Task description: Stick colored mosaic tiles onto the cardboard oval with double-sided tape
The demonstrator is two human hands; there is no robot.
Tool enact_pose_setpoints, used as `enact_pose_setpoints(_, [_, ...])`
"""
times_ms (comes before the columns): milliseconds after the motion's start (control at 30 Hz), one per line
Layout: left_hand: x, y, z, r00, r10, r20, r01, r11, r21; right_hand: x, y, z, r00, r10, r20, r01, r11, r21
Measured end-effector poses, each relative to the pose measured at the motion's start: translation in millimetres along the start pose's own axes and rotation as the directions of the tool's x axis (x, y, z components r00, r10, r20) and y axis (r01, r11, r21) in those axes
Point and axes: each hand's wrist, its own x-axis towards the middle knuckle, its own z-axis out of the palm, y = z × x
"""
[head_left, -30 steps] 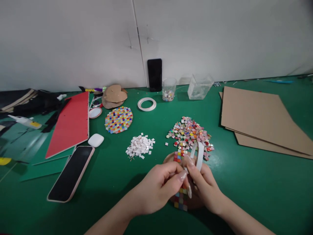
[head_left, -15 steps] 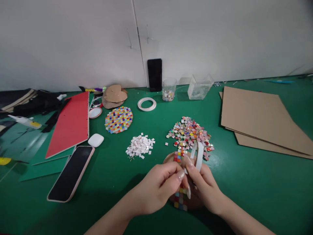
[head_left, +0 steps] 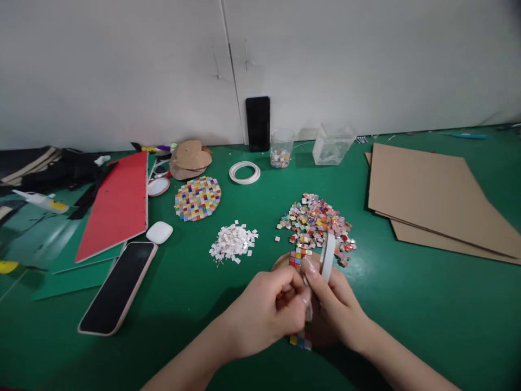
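The white ring (head_left: 328, 258) is in the right hand (head_left: 340, 304), above the right half of the round board (head_left: 280, 264). The right fingers are clamped on the ring. The left hand (head_left: 266, 307) is just beside it, fingertips drawn together; whether they grip anything cannot be told.

Orientation: the ring stands on edge, seen nearly side-on. Its long visible axis runs from the near side to the far side, with the far end leaning slightly right.

Obstructions: both hands cover the middle of the board and of the tile strip (head_left: 300, 256), which runs near to far across it. The coloured tile pile (head_left: 311, 220) lies directly beyond; the ring's far end overlaps it in view.

Surroundings on the green tabletop (head_left: 407, 304):
- Left of the pile: white tile pile (head_left: 233, 243); beyond it, mosaic disc (head_left: 198, 199) and flat white coil (head_left: 245, 172).
- Along the wall (head_left: 345, 60): upright dark phone (head_left: 258, 124), clear cup (head_left: 281, 152) containing small pieces, clear box (head_left: 332, 146).
- Far left: pink-edged phone (head_left: 118, 288), white case (head_left: 159, 233), red board (head_left: 118, 206).
- Right: overlapping cardboard sheets (head_left: 431, 195), well apart from the hands.
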Motion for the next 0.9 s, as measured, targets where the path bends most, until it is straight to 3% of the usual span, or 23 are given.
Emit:
enact_pose_setpoints(133, [-0.8,1.5,-0.2,1.0,-0.026,0.015,0.026,0.999,0.02,1.8,-0.6,0.3,0.999,0.042,0.0,-0.042,0.999,0.034])
enact_pose_setpoints(367, [-2.9,6.4,-8.8,0.998,0.05,0.043,-0.055,0.99,0.127,2.6,-4.2,0.0,0.999,-0.018,0.043,0.018,1.0,-0.003])
enact_pose_setpoints(567, [-0.7,6.0,-8.6,0.998,0.038,0.042,-0.045,0.983,0.179,4.3,-6.0,-4.7,0.988,-0.119,0.098,0.137,0.969,-0.204])
enact_pose_setpoints(733, [1.0,9.4,-8.2,1.0,0.008,-0.014,-0.004,0.969,0.249,7.6,-7.9,-11.1,0.956,-0.252,0.151,0.293,0.774,-0.561])
enact_pose_setpoints(833, [2.5,10.0,-8.4,0.999,0.018,-0.043,-0.004,0.95,0.313,9.7,-8.0,-12.5,0.919,-0.337,0.205,0.386,0.656,-0.649])
enact_pose_setpoints(900, [3.1,9.7,-8.7,0.998,0.035,-0.049,-0.016,0.944,0.328,10.5,-8.2,-12.6,0.911,-0.351,0.218,0.402,0.629,-0.665])
